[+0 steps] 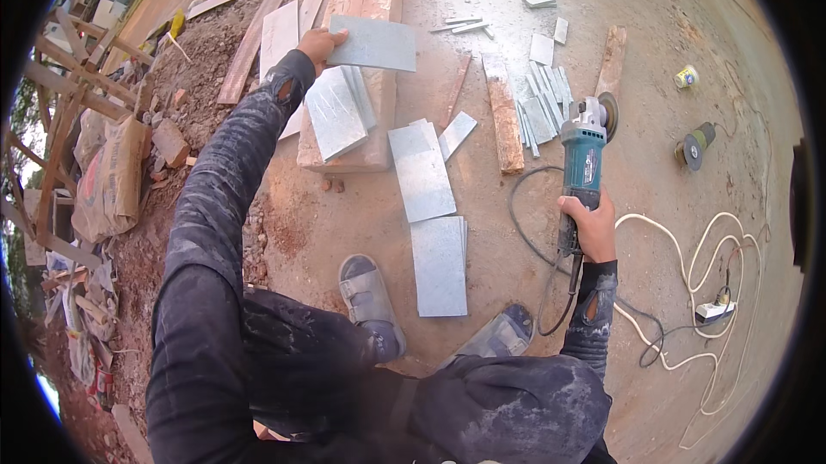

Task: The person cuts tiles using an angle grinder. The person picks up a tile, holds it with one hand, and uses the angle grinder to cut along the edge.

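My left hand is closed on the left end of a grey rectangular tile, held out over a large stone block. Several grey tiles lean on the block's near part, just below. In my right hand is a teal angle grinder, gripped by its dark rear handle. The grinder's disc points away from me, at the upper right of the tool. Whether the disc is spinning, I cannot tell. More grey tiles lie on the ground between my hands, with another small stack nearer my feet.
Narrow cut strips and wooden pieces lie beyond the grinder. A second grinder and a small can are at the right. A pale cable loops to a socket strip. Rubble and a sack line the left.
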{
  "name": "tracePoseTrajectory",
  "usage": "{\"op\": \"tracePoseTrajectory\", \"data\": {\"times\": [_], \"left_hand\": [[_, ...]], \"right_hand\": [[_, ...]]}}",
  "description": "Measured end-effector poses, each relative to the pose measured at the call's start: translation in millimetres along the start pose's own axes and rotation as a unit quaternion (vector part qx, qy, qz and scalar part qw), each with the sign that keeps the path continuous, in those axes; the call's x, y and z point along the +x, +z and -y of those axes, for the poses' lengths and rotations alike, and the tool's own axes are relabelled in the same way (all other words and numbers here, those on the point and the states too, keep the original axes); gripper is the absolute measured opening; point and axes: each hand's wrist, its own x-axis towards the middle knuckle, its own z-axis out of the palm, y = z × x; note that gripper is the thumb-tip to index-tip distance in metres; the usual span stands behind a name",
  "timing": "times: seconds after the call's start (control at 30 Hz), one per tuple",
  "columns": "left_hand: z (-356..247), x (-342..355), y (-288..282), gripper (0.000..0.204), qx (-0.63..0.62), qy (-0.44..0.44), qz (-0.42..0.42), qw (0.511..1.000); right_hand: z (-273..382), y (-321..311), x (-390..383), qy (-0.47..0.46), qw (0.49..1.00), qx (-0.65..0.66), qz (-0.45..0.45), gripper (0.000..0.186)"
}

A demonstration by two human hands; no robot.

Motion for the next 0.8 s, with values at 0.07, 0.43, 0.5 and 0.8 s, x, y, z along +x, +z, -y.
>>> {"op": "tracePoseTrajectory", "data": {"times": [0.07,0.43,0.5,0.8], "left_hand": [[-8.0,5.7,-5.6,0.035,0.040,-0.044,-0.063,0.996],[53.5,74.2,-70.1,0.037,-0.210,-0.140,-0.256,0.933],[64.8,89.5,-65.0,0.038,-0.238,-0.151,-0.259,0.924],[116.8,166.3,-97.6,0.050,0.251,-0.163,-0.154,0.942]], "right_hand": [[0.4,-22.3,-2.2,0.008,1.000,-0.010,0.005,0.030],[44.6,21.4,-19.1,0.068,0.996,0.048,0.013,0.033],[45.3,16.0,-17.5,0.067,0.997,0.046,0.005,0.036],[59.9,12.9,-23.4,0.064,0.997,0.018,-0.042,0.032]]}}
